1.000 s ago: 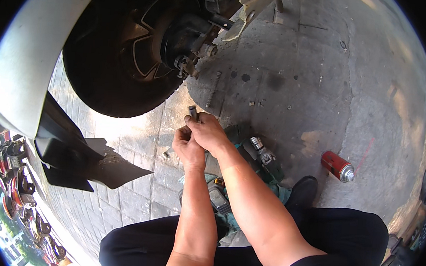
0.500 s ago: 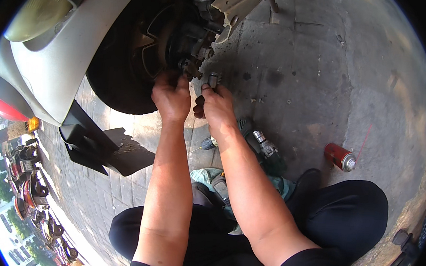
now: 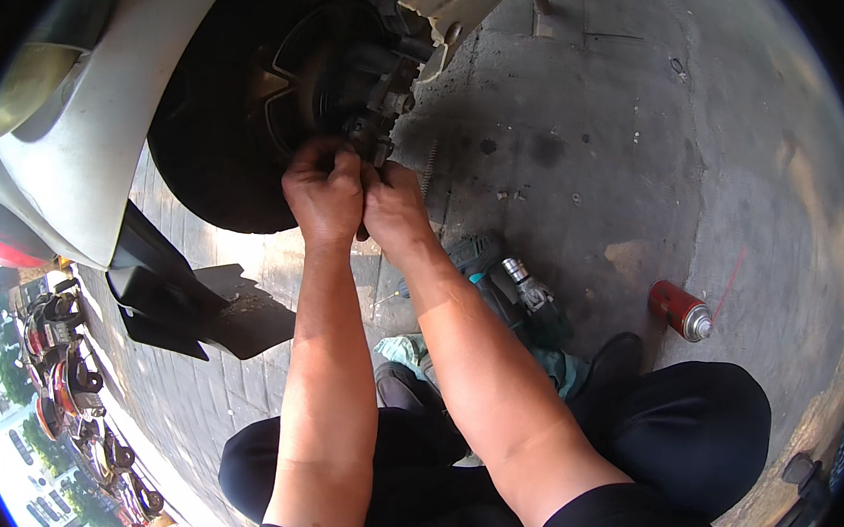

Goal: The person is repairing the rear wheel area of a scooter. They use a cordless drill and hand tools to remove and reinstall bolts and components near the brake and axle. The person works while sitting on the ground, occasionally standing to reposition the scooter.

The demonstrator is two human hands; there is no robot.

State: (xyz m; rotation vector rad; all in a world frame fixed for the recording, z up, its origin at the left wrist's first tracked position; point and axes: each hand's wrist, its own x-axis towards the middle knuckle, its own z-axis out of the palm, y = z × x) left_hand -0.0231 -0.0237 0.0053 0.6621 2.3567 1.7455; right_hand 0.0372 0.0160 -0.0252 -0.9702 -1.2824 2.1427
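Observation:
Both hands meet at the lower edge of a dark scooter wheel's hub (image 3: 342, 89), just below its brake parts (image 3: 392, 103). My left hand (image 3: 323, 196) is closed, thumb and fingers bent together at the lower end of those parts. Touching it from the right, my right hand (image 3: 393, 212) is closed too, its fingertips at the same spot. What either hand grips is hidden by the fingers. Right of my right hand, a thin threaded rod (image 3: 429, 170) shows against the ground.
A teal power tool with a metal socket (image 3: 531, 290) lies between my feet and the wheel. To its right lies a red spray can (image 3: 677, 308) with a thin straw. Dark plastic trim (image 3: 158, 282) hangs at left below the pale body panel (image 3: 105, 139). Small hardware (image 3: 512, 196) dots the pavement.
My right hand has moved left against my left hand. The dark cylinder with a metal end it held upright is now out of sight. The view has shifted slightly.

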